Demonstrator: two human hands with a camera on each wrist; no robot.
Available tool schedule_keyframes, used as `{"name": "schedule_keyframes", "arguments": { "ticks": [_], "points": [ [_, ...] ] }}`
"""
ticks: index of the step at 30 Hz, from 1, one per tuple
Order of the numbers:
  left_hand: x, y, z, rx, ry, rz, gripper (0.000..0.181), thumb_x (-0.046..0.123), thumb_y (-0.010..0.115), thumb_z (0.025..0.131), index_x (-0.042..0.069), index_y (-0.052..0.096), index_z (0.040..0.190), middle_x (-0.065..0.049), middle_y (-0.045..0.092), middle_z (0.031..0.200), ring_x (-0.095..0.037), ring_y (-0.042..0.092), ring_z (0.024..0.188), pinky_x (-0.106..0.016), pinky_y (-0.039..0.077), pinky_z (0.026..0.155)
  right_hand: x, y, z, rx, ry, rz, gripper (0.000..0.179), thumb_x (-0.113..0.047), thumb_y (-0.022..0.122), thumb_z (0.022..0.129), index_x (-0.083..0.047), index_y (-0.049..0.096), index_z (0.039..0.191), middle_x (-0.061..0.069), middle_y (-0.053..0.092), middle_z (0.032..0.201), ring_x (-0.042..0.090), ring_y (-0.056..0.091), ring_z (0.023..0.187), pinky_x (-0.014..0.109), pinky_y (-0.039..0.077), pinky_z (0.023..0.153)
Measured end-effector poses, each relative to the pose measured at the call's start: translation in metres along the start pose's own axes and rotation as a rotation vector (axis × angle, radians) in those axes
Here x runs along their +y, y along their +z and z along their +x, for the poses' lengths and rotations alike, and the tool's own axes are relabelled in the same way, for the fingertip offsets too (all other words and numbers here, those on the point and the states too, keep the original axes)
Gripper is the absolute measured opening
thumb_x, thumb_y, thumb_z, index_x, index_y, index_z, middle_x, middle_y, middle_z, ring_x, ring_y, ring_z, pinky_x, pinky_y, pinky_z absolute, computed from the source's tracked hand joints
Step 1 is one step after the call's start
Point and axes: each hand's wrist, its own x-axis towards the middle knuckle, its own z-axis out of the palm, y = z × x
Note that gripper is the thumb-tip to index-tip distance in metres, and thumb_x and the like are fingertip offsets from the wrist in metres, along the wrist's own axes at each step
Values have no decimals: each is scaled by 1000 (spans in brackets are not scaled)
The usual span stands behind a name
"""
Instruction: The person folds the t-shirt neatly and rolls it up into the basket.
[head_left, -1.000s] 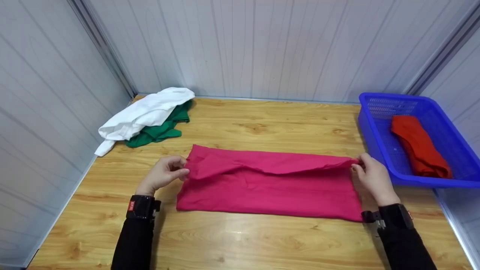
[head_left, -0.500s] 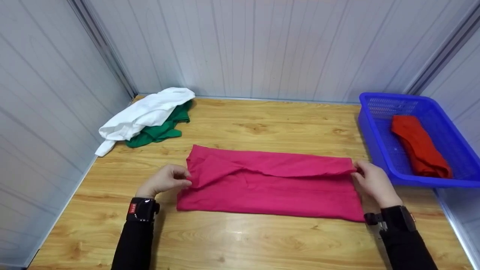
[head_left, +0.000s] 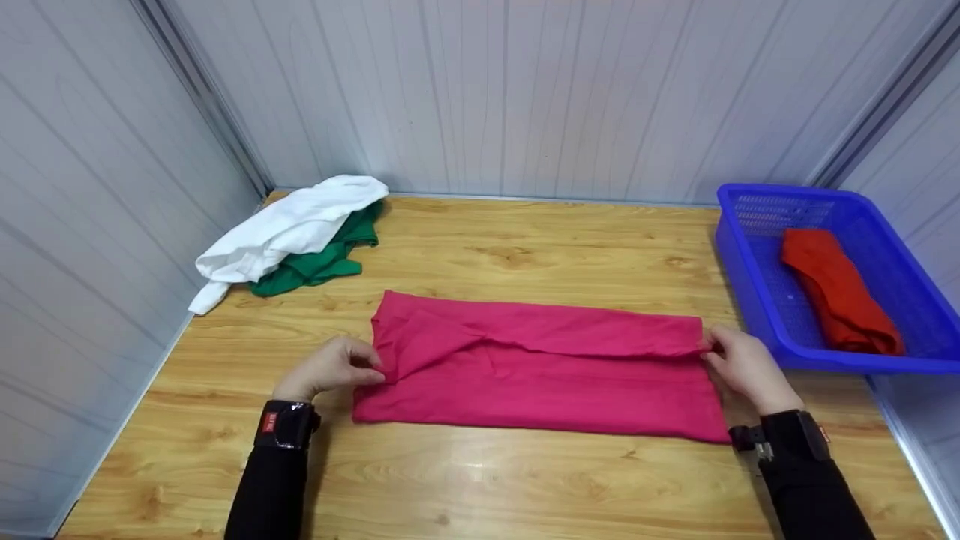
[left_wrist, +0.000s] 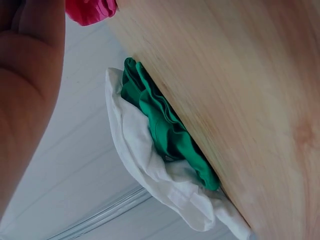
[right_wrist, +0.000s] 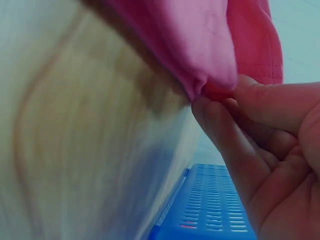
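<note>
A pink garment [head_left: 540, 390] lies in a long folded rectangle on the wooden table, its far edge turned over toward the person. At its left end the left hand [head_left: 330, 367] pinches the turned-over layer between thumb and fingers. The right hand [head_left: 750, 367] pinches the same layer at the right end. In the right wrist view, the thumb and fingertips of the right hand [right_wrist: 265, 130] hold a corner of the pink cloth [right_wrist: 195, 45]. Only part of the left hand [left_wrist: 30, 85] shows in the left wrist view, with its fingertips out of sight.
A white garment [head_left: 300, 217] lies over a green one [head_left: 322, 262] at the back left. At the right stands a blue plastic basket [head_left: 757, 300] with a folded orange-red garment [head_left: 840, 292] inside. Grey panel walls [head_left: 480, 97] bound the table at the back and sides.
Both hands have moved toward the person, bringing the turned-over layer of the pink garment down and flatter. Over the last half second the movement is slight.
</note>
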Motion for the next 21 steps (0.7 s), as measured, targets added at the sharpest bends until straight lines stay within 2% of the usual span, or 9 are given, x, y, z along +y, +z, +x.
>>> {"name": "schedule_keyframes", "arguments": {
  "ticks": [4,12,21],
  "points": [
    [-3,1,-1,-7,-12,-18,9,8,79,83,1,74,85,-3,69,79,-10,55,73,-22,47,66,2,0,1,-4,11,9,16,7,67,83,-5,56,85,13,64,85,33,61,80,49,46,72],
    [-2,2,-2,-16,-18,5,10,11,79,83,3,74,85,1,68,79,-10,55,71,-22,48,65,4,-1,5,-7,40,30,11,9,63,84,-1,60,89,21,66,94,41,62,90,54,46,78],
    [-2,2,-2,-42,0,14,11,14,80,82,5,74,82,3,66,75,-8,54,69,-21,46,63,11,1,11,5,11,1,15,9,62,81,-4,57,84,16,65,87,33,60,80,49,45,72]
  ]
}}
